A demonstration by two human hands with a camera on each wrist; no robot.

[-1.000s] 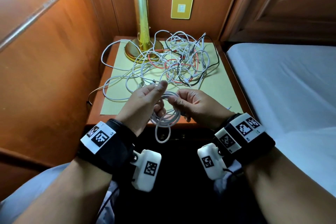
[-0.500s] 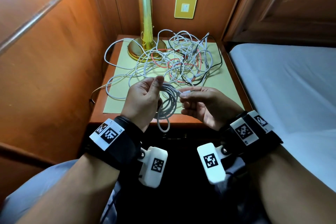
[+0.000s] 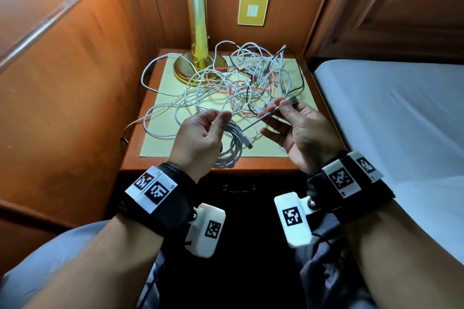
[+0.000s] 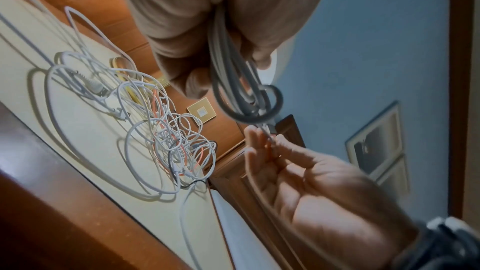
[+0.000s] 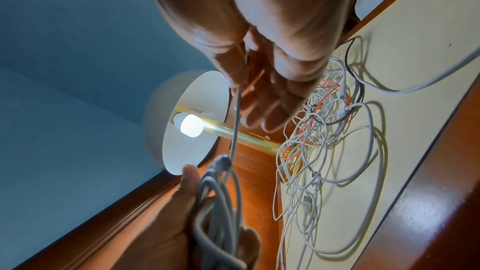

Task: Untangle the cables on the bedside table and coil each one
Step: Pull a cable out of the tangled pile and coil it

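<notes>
Wood-panelled corner, small wooden bench (image 3: 140, 158): left hand (image 3: 198, 138) grips one nearly finished white cable coil (image 3: 232, 148), right hand (image 3: 298, 133) pinches its loose plug end; beside the brass lamp (image 3: 198, 32), the tangled white, red and black cable heap (image 3: 246, 85) waits.

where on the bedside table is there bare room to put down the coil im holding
Bare mat shows at the front right corner, between the tangle and the table's front edge, just below the right hand. A smaller patch lies front left, inside the big white loop. The back, around the lamp base, is crowded with cables.
</notes>
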